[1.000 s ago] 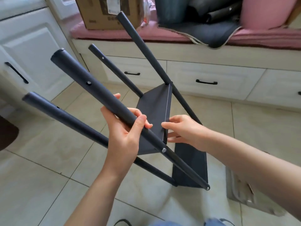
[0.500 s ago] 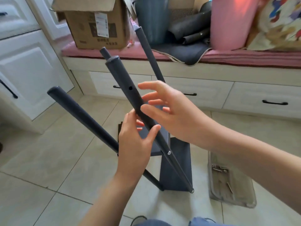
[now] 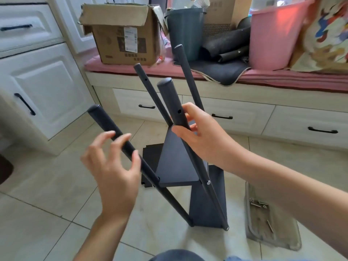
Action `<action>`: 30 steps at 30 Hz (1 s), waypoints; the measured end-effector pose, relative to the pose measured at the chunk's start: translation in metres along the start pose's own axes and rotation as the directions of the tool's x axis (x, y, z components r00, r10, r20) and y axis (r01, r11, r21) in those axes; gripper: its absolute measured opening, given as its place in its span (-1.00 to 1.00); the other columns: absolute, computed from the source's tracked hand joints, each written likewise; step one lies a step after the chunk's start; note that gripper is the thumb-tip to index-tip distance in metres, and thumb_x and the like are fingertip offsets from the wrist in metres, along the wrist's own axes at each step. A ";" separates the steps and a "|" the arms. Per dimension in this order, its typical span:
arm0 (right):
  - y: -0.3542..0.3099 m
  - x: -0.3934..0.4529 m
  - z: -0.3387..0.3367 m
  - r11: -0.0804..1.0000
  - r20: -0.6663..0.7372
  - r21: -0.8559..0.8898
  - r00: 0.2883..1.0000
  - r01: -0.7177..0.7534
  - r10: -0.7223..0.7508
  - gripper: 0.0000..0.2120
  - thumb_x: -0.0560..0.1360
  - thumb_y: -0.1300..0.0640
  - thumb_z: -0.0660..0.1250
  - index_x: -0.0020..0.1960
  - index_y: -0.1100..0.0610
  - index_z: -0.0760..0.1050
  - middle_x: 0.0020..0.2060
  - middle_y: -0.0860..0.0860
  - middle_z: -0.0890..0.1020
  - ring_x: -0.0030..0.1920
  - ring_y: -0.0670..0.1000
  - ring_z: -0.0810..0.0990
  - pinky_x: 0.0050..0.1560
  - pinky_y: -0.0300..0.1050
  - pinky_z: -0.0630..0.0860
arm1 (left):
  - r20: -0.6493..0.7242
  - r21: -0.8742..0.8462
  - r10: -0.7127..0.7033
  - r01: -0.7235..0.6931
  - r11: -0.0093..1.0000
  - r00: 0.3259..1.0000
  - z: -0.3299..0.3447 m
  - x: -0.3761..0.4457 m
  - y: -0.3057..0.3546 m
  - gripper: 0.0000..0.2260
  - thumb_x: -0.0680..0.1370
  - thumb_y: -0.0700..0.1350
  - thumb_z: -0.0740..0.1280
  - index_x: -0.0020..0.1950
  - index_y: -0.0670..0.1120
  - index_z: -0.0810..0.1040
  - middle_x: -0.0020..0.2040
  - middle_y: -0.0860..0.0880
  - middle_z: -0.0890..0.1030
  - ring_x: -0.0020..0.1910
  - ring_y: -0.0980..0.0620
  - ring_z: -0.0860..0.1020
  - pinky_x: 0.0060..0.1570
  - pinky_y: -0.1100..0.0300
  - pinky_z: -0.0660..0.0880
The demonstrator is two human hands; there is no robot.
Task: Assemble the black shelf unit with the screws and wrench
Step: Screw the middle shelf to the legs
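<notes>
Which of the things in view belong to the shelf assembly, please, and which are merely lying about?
For the job:
black shelf unit, gripped by the right hand
loose screws in the clear tray
spare black panel on the floor

Lying about:
cardboard box
grey bin
pink bin

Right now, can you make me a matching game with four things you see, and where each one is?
Things:
1. cardboard box
2. pink bin
3. loose screws
4. right hand

Places:
A. in the clear bag on the floor, right of the shelf unit
B. on the pink cushion, far left
C. gripping the nearest black pole
D. on the pink cushion, right of the grey bin

Right pairs: 1-B, 2-D, 3-A, 4-C
</notes>
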State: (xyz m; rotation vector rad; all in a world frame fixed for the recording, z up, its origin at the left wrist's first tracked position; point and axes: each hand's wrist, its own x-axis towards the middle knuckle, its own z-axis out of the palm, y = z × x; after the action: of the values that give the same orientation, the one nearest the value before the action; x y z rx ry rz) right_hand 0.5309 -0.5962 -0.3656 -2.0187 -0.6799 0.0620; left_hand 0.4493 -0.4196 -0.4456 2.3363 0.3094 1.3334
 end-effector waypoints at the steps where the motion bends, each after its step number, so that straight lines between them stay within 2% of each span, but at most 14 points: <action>1: 0.001 -0.001 0.000 1.000 0.003 0.011 1.000 -0.004 0.004 -0.81 0.61 0.08 0.29 0.20 -0.06 0.41 -0.01 -0.08 0.52 -0.09 -0.07 0.56 -0.02 -0.10 0.51 | -0.028 -0.035 -0.052 0.051 0.998 0.998 0.000 0.003 -0.008 -0.58 0.45 -0.24 0.52 0.28 -0.16 0.52 0.30 -0.20 0.42 0.28 -0.19 0.36 0.32 0.24 0.25; 3: 0.003 -0.002 0.000 0.998 0.012 0.060 1.000 -0.009 0.008 -0.83 0.61 0.09 0.28 0.18 -0.07 0.40 -0.07 -0.08 0.57 -0.05 -0.02 0.61 0.04 -0.02 0.56 | 0.029 -0.281 -0.222 0.221 0.934 0.975 0.004 0.008 -0.019 -0.47 0.46 -0.26 0.50 0.36 -0.11 0.36 0.33 -0.12 0.37 0.31 -0.08 0.42 0.40 0.17 0.33; 5: 0.004 -0.004 0.001 0.992 0.017 0.127 1.000 -0.007 0.005 -0.86 0.62 0.11 0.27 0.13 -0.07 0.39 -0.09 0.04 0.61 -0.06 0.08 0.62 0.09 0.08 0.58 | 0.232 -0.558 -0.388 0.448 0.698 0.892 0.011 0.011 -0.017 -0.48 0.53 -0.26 0.45 0.36 0.01 0.28 0.28 0.00 0.47 0.24 0.06 0.54 0.35 0.07 0.45; 6: 0.004 -0.005 0.002 0.986 0.015 0.168 1.000 -0.002 -0.001 -0.88 0.62 0.13 0.26 0.11 -0.06 0.39 -0.10 0.12 0.60 -0.09 0.14 0.61 0.05 0.09 0.58 | 0.329 -0.625 -0.430 0.535 0.569 0.841 0.016 0.012 -0.016 -0.55 0.57 -0.24 0.42 0.33 0.06 0.30 0.21 0.02 0.56 0.20 0.07 0.59 0.31 0.06 0.49; 7: 0.004 -0.006 0.003 0.977 0.008 0.214 1.000 0.004 -0.005 -0.89 0.62 0.15 0.25 0.11 -0.02 0.39 -0.14 0.18 0.55 -0.15 0.17 0.55 -0.03 0.08 0.54 | 0.391 -0.643 -0.445 0.585 0.494 0.806 0.021 0.013 -0.015 -0.64 0.59 -0.19 0.40 0.29 0.07 0.36 0.11 0.01 0.64 0.15 0.06 0.63 0.28 0.05 0.51; 9: 0.006 -0.009 0.006 0.954 -0.020 0.300 1.000 0.011 -0.005 -0.91 0.62 0.16 0.25 0.11 0.04 0.41 -0.22 0.15 0.43 -0.22 0.09 0.41 -0.14 -0.04 0.41 | 0.458 -0.637 -0.437 0.629 0.446 0.774 0.030 0.014 -0.012 -0.83 0.58 -0.05 0.38 0.15 0.06 0.51 -0.09 0.00 0.69 0.04 -0.01 0.66 0.22 0.01 0.51; 11: 0.008 -0.009 0.009 0.933 -0.050 0.360 0.999 0.018 0.000 -0.91 0.62 0.14 0.27 0.12 0.05 0.44 -0.22 0.10 0.39 -0.21 0.02 0.35 -0.12 -0.11 0.35 | 0.489 -0.662 -0.447 0.652 0.369 0.749 0.034 0.016 -0.008 -0.91 0.54 0.02 0.38 -0.04 0.03 0.57 -0.25 0.02 0.60 -0.17 0.02 0.60 0.16 0.00 0.50; 13: 0.009 -0.008 0.009 0.916 -0.070 0.401 0.998 0.030 -0.002 -0.92 0.62 0.11 0.28 0.11 0.04 0.46 -0.20 0.09 0.40 -0.20 0.03 0.35 -0.09 -0.08 0.35 | 0.494 -0.695 -0.452 0.649 0.310 0.743 0.035 0.017 -0.006 -0.88 0.49 0.04 0.40 -0.13 0.03 0.54 -0.30 0.05 0.49 -0.27 0.07 0.47 0.07 0.05 0.43; 17: 0.013 -0.007 0.007 0.901 -0.095 0.430 0.995 0.066 -0.027 -0.92 0.59 0.05 0.31 0.08 -0.03 0.50 -0.22 0.05 0.47 -0.18 0.04 0.41 -0.06 -0.03 0.40 | 0.488 -0.712 -0.438 0.635 0.301 0.755 0.031 0.013 -0.006 -0.91 0.49 0.04 0.43 -0.20 0.12 0.57 -0.32 0.08 0.48 -0.29 0.08 0.44 0.04 0.10 0.41; 19: 0.018 -0.007 0.004 0.888 -0.122 0.453 0.992 0.079 -0.027 -0.93 0.56 0.03 0.32 0.03 -0.03 0.52 -0.26 -0.03 0.49 -0.20 0.00 0.43 -0.09 -0.06 0.41 | 0.479 -0.701 -0.420 0.623 0.346 0.771 0.030 0.011 -0.005 -0.88 0.51 0.05 0.45 -0.21 0.16 0.58 -0.32 0.09 0.48 -0.27 0.07 0.45 0.02 0.10 0.42; 21: 0.027 -0.009 -0.002 0.880 -0.160 0.467 0.987 0.084 -0.009 -0.90 0.57 0.05 0.33 0.04 0.06 0.50 -0.27 0.00 0.46 -0.23 0.02 0.41 -0.14 -0.11 0.39 | 0.466 -0.687 -0.388 0.602 0.407 0.795 0.031 0.010 0.000 -0.90 0.50 0.07 0.42 -0.21 0.17 0.56 -0.32 0.10 0.48 -0.26 0.07 0.45 -0.02 0.13 0.44; 23: 0.038 -0.013 -0.009 0.881 -0.214 0.465 0.977 0.085 0.019 -0.87 0.58 0.08 0.33 0.02 0.14 0.45 -0.29 -0.01 0.45 -0.26 -0.04 0.42 -0.20 -0.25 0.41 | 0.468 -0.674 -0.340 0.578 0.460 0.816 0.035 0.011 0.008 -0.91 0.49 0.08 0.41 -0.20 0.16 0.55 -0.31 0.12 0.49 -0.26 0.10 0.47 -0.09 0.18 0.44; 27: 0.060 -0.024 -0.025 0.885 -0.306 0.461 0.948 0.069 0.086 -0.89 0.54 0.02 0.35 -0.10 -0.01 0.44 -0.31 -0.03 0.44 -0.29 -0.07 0.43 -0.25 -0.29 0.43 | 0.523 -0.634 -0.221 0.549 0.545 0.824 0.044 0.008 0.033 -0.91 0.50 0.08 0.39 -0.18 0.16 0.52 -0.30 0.14 0.47 -0.26 0.12 0.47 -0.11 0.16 0.46; 30: 0.070 -0.027 -0.044 0.892 -0.347 0.449 0.930 0.053 0.119 -0.88 0.53 -0.03 0.34 -0.10 -0.03 0.43 -0.32 -0.01 0.44 -0.30 -0.06 0.44 -0.24 -0.26 0.45 | 0.562 -0.621 -0.150 0.535 0.573 0.813 0.051 0.002 0.053 -0.88 0.51 0.04 0.37 -0.15 0.05 0.47 -0.29 0.07 0.44 -0.27 0.07 0.42 -0.18 0.21 0.42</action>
State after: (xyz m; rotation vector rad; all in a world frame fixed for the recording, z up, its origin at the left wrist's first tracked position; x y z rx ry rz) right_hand 0.5526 -0.6706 -0.4052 -1.5315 -0.3473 -0.1257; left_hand 0.4932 -0.4784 -0.4423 1.6325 0.0315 0.4993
